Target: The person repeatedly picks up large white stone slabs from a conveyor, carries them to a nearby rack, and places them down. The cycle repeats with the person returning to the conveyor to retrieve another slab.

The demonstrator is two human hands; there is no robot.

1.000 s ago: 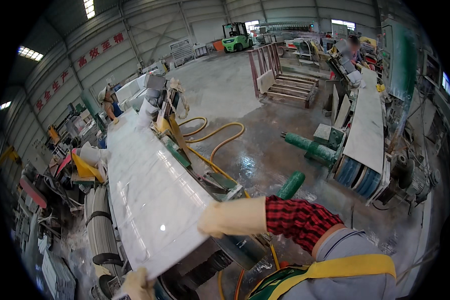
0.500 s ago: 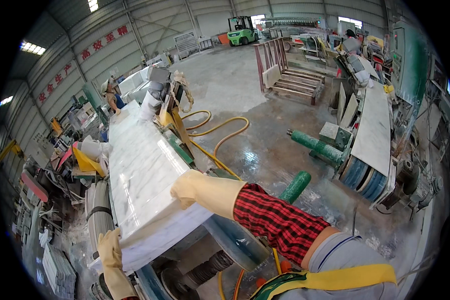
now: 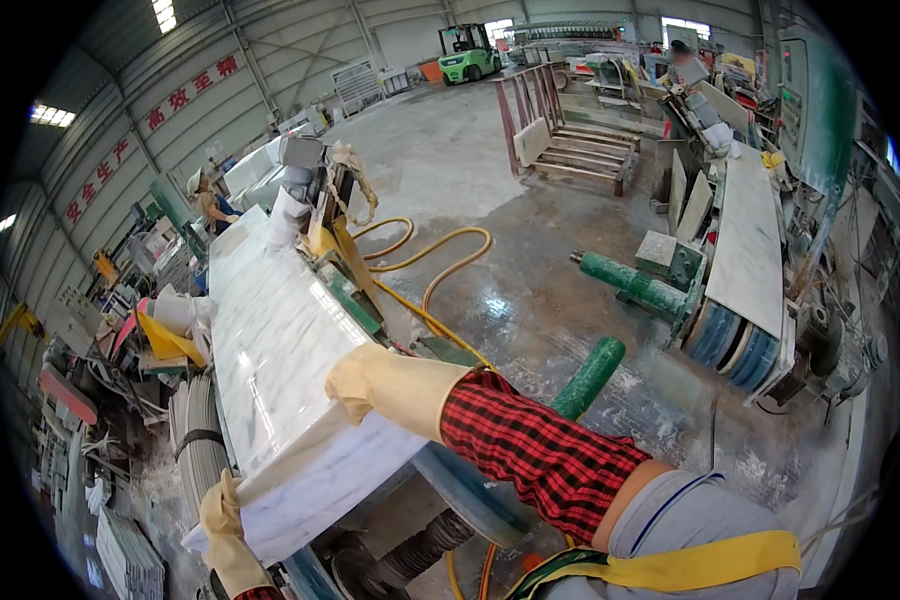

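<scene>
The marble slab (image 3: pixel 280 350), white with grey veins, lies lengthwise on a roller conveyor (image 3: pixel 450 490), its near end toward the person and its far end reaching toward a machine head (image 3: pixel 315 190) at the back. The right hand (image 3: pixel 355 385), in a cream rubber glove, is closed over the slab's near right corner, fingers wrapped over the top edge where the polished face meets the cut side. The left hand (image 3: pixel 225 530), gloved the same way, grips the near left corner from below, fingers curled up against the thick near edge. Both hands have hold of the slab; the near end overhangs the rollers. The right sleeve is red and black check, and a yellow strap (image 3: pixel 700 560) crosses the grey clothing below it.

Just right of the slab's far half, a yellow hose (image 3: pixel 440 270) loops across the wet concrete floor (image 3: pixel 530 300). A green roller (image 3: pixel 590 375) stands out beside the conveyor's right side, near the right forearm. Well to the right, a second long stone slab (image 3: pixel 750 240) rests on another machine line. Another person (image 3: pixel 210 205) in a light cap stands beyond the slab's far left corner. A green forklift (image 3: pixel 468 50) is parked at the far end of the hall, and a wooden rack (image 3: pixel 560 140) holds a slab near the middle of the floor.
</scene>
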